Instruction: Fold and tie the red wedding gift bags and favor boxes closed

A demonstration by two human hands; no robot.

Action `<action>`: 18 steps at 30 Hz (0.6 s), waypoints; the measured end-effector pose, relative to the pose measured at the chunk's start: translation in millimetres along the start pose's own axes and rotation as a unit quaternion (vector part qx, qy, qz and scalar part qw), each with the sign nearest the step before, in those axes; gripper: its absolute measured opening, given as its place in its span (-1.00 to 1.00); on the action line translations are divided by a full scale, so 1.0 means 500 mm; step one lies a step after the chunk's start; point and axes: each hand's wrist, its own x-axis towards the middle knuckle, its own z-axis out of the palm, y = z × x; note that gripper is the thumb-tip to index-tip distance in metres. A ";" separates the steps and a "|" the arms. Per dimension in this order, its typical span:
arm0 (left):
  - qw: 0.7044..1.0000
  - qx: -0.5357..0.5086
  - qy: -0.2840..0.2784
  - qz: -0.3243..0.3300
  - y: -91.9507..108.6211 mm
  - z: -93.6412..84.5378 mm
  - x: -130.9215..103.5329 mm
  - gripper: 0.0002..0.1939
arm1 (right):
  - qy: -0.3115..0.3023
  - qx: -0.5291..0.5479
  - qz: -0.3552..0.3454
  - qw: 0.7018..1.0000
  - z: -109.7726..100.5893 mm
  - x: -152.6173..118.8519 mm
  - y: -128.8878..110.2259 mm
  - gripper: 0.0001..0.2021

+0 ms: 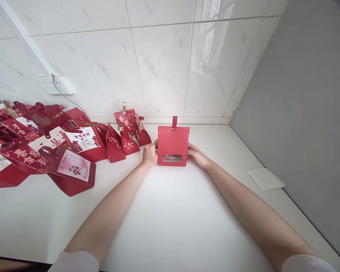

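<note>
A red gift box (173, 141) stands upright on the white table, with a ribbon loop (174, 122) at its top and a small clear window (172, 158) low on its front. Its left side is gripped by my left hand (150, 154), fingers closed and partly hidden behind the box. On the opposite side my right hand (196, 155) holds the box too, its fingers bent around the edge. Just left of my left hand, several smaller red boxes (130, 128) with gold loops and white lettering stand near the wall.
Many red gift boxes (82, 141) with printed pictures are heaped at the left. A folded white paper (265, 178) lies near the table's right edge. A socket (56, 85) with a grey cable is on the tiled wall (161, 68); a grey panel (306, 94) borders the right.
</note>
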 end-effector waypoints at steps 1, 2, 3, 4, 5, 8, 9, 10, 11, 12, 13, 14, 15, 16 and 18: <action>1.000 -0.003 0.001 -0.005 0.001 -0.001 0.001 -0.84 | 0.000 -0.001 0.001 1.000 0.000 0.000 0.000 -0.64; 1.000 -0.006 0.002 -0.010 0.001 -0.001 0.003 -0.83 | 0.000 -0.002 0.001 1.000 0.001 0.000 0.000 -0.63; 1.000 -0.011 0.005 -0.014 0.001 -0.002 0.005 -0.82 | -0.001 -0.003 -0.001 1.000 0.001 0.000 -0.001 -0.63; 1.000 -0.018 0.008 -0.019 0.001 -0.002 0.008 -0.79 | -0.003 -0.003 -0.003 1.000 0.002 -0.001 -0.002 -0.61; 0.999 -0.027 0.010 -0.025 0.000 -0.002 0.010 -0.78 | -0.006 -0.004 -0.007 1.000 0.002 -0.002 -0.003 -0.59; 0.997 -0.066 0.010 -0.047 -0.004 0.000 0.016 -0.74 | -0.015 -0.009 -0.020 1.000 0.004 -0.005 -0.009 -0.51; 0.995 -0.081 0.008 -0.056 -0.005 0.001 0.017 -0.70 | -0.013 -0.011 -0.025 1.000 0.005 -0.007 -0.010 -0.49; 0.994 -0.092 0.007 -0.065 -0.006 0.002 0.018 -0.64 | -0.011 -0.012 -0.031 0.999 0.006 -0.008 -0.012 -0.48; 0.992 -0.105 0.007 -0.072 -0.007 0.003 0.019 -0.58 | -0.007 -0.013 -0.036 0.999 0.008 -0.008 -0.012 -0.46; 0.989 -0.124 0.004 -0.078 -0.007 0.004 0.018 -0.51 | -0.002 -0.017 -0.040 0.999 0.011 -0.009 -0.012 -0.45; 0.986 -0.149 -0.006 -0.078 -0.006 0.005 0.018 -0.47 | 0.005 -0.024 -0.044 0.999 0.014 -0.009 -0.011 -0.45; 0.982 -0.175 -0.021 -0.069 -0.004 0.005 0.017 -0.44 | 0.017 -0.039 -0.047 0.998 0.018 -0.008 -0.010 -0.45; 0.979 -0.196 -0.040 -0.048 -0.002 0.006 0.015 -0.41 | 0.035 -0.067 -0.054 0.996 0.023 -0.008 -0.008 -0.46; 0.977 -0.204 -0.060 -0.018 0.002 0.008 0.013 -0.35 | 0.060 -0.105 -0.066 0.990 0.028 -0.008 -0.007 -0.49; 0.978 -0.172 -0.105 0.044 0.010 0.011 0.009 -0.13 | 0.122 -0.199 -0.107 0.967 0.038 -0.010 -0.005 -0.58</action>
